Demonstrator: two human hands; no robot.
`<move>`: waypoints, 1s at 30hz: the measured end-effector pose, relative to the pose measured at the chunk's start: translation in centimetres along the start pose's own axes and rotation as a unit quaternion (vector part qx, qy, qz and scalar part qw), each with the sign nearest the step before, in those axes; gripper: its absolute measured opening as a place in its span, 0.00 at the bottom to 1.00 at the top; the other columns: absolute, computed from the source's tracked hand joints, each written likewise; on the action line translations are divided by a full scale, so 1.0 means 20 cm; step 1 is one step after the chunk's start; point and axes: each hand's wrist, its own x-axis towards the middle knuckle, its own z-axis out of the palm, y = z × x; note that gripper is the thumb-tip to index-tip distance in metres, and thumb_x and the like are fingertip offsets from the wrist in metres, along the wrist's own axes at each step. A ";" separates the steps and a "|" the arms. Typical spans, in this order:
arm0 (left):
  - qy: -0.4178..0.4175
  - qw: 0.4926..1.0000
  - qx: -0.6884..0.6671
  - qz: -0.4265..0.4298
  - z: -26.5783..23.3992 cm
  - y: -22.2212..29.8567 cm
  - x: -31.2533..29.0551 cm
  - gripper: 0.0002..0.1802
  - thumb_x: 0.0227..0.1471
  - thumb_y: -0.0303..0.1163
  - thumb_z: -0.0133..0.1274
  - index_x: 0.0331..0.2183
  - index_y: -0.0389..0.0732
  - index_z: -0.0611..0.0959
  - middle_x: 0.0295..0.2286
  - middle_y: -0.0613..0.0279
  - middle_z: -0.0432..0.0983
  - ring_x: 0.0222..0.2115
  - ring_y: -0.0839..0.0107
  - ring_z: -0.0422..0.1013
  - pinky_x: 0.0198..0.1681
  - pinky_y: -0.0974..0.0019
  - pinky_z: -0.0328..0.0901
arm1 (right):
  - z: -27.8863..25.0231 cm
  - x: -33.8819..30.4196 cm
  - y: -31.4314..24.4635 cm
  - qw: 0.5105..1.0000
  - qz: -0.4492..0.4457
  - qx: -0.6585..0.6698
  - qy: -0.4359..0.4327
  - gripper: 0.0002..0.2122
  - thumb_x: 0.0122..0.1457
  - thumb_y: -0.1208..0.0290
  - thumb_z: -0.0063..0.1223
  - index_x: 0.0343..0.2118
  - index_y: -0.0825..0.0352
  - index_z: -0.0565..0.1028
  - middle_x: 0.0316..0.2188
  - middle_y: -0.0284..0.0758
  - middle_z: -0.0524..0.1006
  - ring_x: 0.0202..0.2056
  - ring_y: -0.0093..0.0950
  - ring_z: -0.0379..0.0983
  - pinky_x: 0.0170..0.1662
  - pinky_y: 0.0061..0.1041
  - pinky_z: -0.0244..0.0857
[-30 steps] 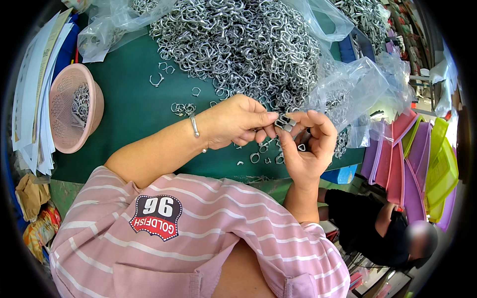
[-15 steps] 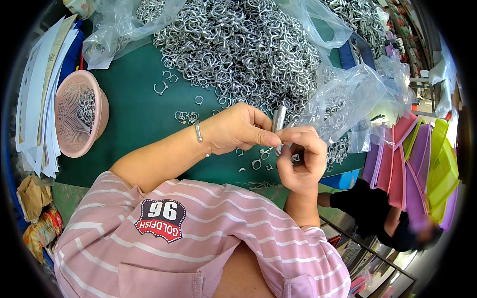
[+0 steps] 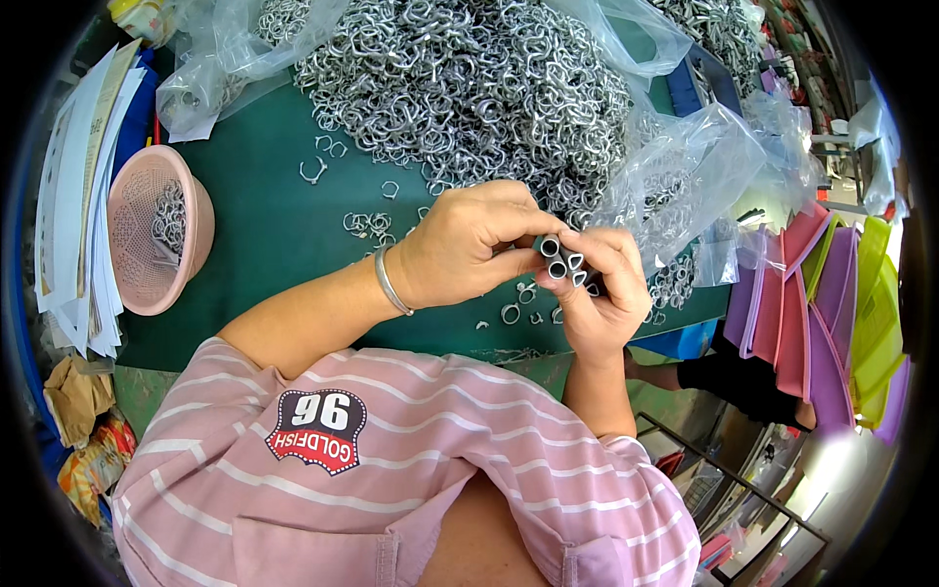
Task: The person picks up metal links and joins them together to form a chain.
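Note:
Between my two hands is a small bundle of short metal tubes [image 3: 557, 270], its round and odd-shaped open ends turned up toward me. My left hand [image 3: 469, 245] has thumb and fingers closed on the left side of the bundle. On the right side, my right hand [image 3: 608, 291] pinches the tubes between thumb and fingers; I cannot tell whether they are one piece or several. Just beyond both hands rises a large heap of silvery open metal rings [image 3: 469, 98]. A few loose rings [image 3: 368, 226] lie on the green tabletop [image 3: 264, 215] near my left wrist.
A pink perforated basket [image 3: 201, 230] with some metal pieces stands at the left, beside a stack of papers [image 3: 73, 205]. Clear plastic bags [image 3: 685, 176] flank the heap. Purple, pink and green plastic bins [image 3: 812, 313] hang at the right, where another person [image 3: 734, 386] partly shows.
The metal piece, seen lengthwise and upright before, is now tipped so its open ends face me. Both hands have shifted their grip around it. The person at the right has moved partly behind the bins.

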 end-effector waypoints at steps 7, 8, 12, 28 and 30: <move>0.020 0.996 0.065 0.061 0.00 0.01 0.00 0.21 0.34 0.14 0.57 0.37 0.37 0.80 0.24 0.60 0.72 0.23 0.67 0.70 0.26 0.69 0.65 | 0.02 -0.06 0.02 0.997 0.069 0.040 0.023 0.16 0.41 0.77 0.66 0.35 0.70 0.77 0.28 0.34 0.73 0.27 0.20 0.68 0.28 0.16 0.61; 0.016 0.995 0.076 0.066 0.00 0.02 0.00 0.21 0.34 0.14 0.58 0.37 0.36 0.80 0.25 0.59 0.71 0.23 0.67 0.70 0.26 0.69 0.66 | 0.03 -0.06 0.04 0.998 0.045 0.036 0.027 0.15 0.41 0.78 0.65 0.35 0.70 0.77 0.29 0.34 0.73 0.25 0.18 0.67 0.25 0.14 0.60; 0.000 0.992 0.109 0.071 -0.02 0.03 0.01 0.21 0.33 0.15 0.58 0.36 0.34 0.79 0.25 0.58 0.71 0.24 0.65 0.70 0.26 0.68 0.66 | 0.04 -0.06 0.07 0.998 0.027 0.042 0.029 0.14 0.41 0.79 0.65 0.35 0.70 0.77 0.29 0.35 0.73 0.23 0.18 0.68 0.24 0.13 0.61; -0.047 0.997 0.066 -0.004 -0.02 -0.04 0.00 0.21 0.37 0.17 0.57 0.39 0.37 0.80 0.24 0.60 0.71 0.23 0.67 0.69 0.26 0.69 0.65 | 0.04 0.00 0.01 0.997 0.032 -0.064 -0.001 0.15 0.36 0.82 0.67 0.31 0.70 0.77 0.26 0.35 0.74 0.21 0.18 0.68 0.20 0.15 0.62; -0.054 0.997 0.057 -0.025 -0.03 -0.04 0.00 0.21 0.37 0.17 0.57 0.39 0.38 0.80 0.24 0.60 0.71 0.23 0.68 0.69 0.26 0.69 0.65 | 0.04 0.01 -0.01 0.996 0.033 -0.083 -0.006 0.15 0.36 0.83 0.66 0.31 0.71 0.77 0.26 0.35 0.74 0.21 0.19 0.68 0.20 0.15 0.62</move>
